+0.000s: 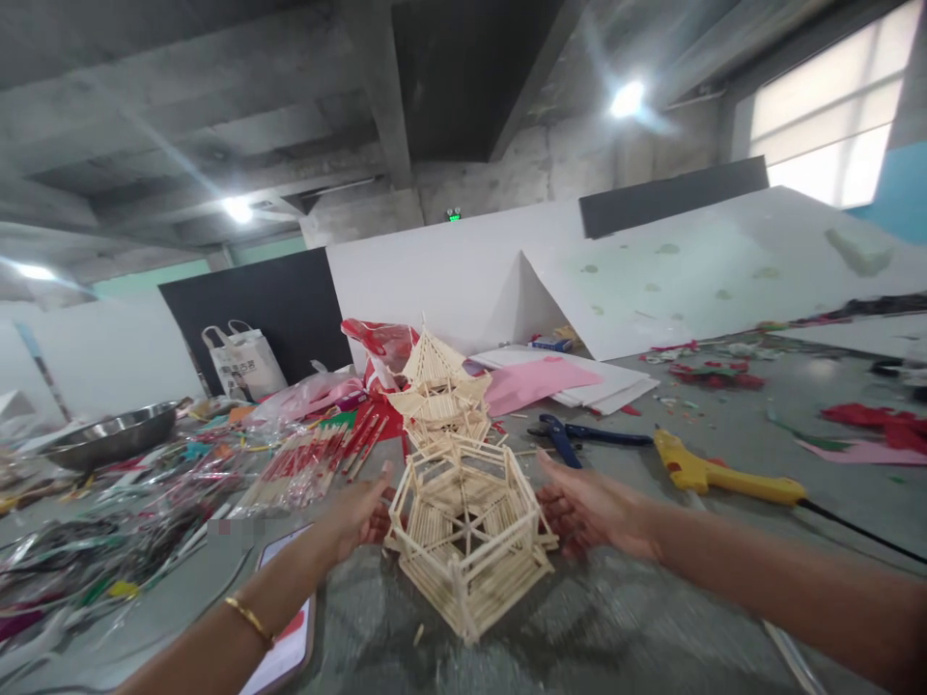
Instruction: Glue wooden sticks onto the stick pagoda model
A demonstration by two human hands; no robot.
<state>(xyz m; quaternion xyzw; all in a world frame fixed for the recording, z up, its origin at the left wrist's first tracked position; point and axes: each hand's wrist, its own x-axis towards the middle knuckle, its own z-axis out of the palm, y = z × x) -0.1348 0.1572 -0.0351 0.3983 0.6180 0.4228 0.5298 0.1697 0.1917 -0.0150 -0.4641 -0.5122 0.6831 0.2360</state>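
Note:
A hexagonal pagoda model tier, built of pale wooden sticks, sits in the middle in front of me. It has a railing-like frame around its rim and spokes crossing a dark opening at its centre. My left hand is closed at its left side, fingers curled against the edge. On the opposite side my right hand grips the edge, thumb up and fingers bent low. Directly behind stands a pointed, roofed pagoda section of the same sticks; whether the two are joined I cannot tell.
To the right lie blue-handled pliers and a yellow glue gun with a black cord. At left are a phone, bundled red-wrapped sticks, plastic scraps and a steel bowl. Pink paper lies behind.

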